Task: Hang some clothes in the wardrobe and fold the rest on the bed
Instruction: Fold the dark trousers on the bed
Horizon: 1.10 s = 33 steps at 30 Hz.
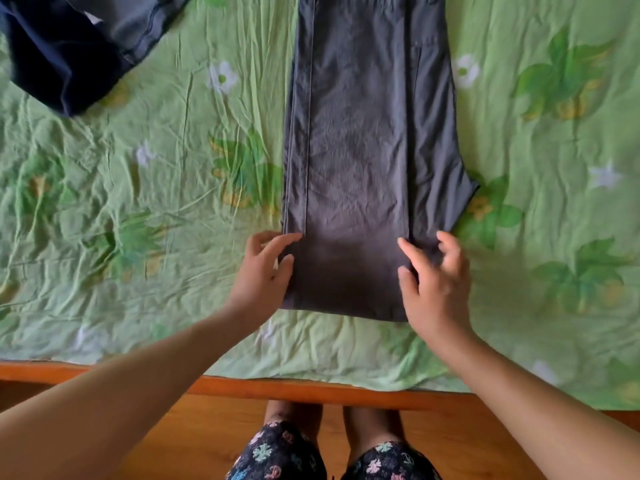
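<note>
Grey trousers (363, 133): far end cut off by the top edge. Near left corner hidden under the left hand (263, 271), near right corner under the right hand (436, 282). Right hand motion-blurred, fingertips smeared; contact with the cloth unclear. Dark blue garment (62, 53), top left: cropped by top and left edges, kind unreadable. Green sheet (138, 202) runs out of frame on three sides. Both forearms cut at the bottom corners.

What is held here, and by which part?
Nothing is plainly gripped: left hand and right hand, fingers spread, touch the near end of the grey trousers at either edge.
</note>
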{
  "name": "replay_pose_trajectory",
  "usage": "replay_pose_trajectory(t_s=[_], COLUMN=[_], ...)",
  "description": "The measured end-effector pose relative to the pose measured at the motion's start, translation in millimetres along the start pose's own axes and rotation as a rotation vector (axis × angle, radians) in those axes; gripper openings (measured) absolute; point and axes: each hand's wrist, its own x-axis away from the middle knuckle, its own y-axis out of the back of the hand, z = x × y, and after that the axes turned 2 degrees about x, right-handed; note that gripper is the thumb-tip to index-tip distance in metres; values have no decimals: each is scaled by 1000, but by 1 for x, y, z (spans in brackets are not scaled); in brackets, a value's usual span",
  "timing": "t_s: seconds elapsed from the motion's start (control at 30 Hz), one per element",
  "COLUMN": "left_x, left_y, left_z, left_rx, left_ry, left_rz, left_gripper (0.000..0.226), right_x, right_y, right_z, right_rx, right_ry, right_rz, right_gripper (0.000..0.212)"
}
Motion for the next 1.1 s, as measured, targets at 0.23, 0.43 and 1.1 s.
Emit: replay_pose_trajectory(t_s=[0.23, 0.43, 1.1], left_x=[-11, -35, -201], left_y=[30, 40, 72], left_z=[4, -9, -86], left_rx=[-203, -448, 792], left_ry=[-305, -652, 240], left_rz=[166, 20, 340], left_gripper=[66, 31, 23], right_x=[-29, -45, -266], right_y=[43, 44, 82], right_z=[-2, -13, 8], right_rx=[-700, 255, -1003], right_ry=[-265, 577, -521], right_rz=[586, 134, 937], right_gripper=[85, 51, 30])
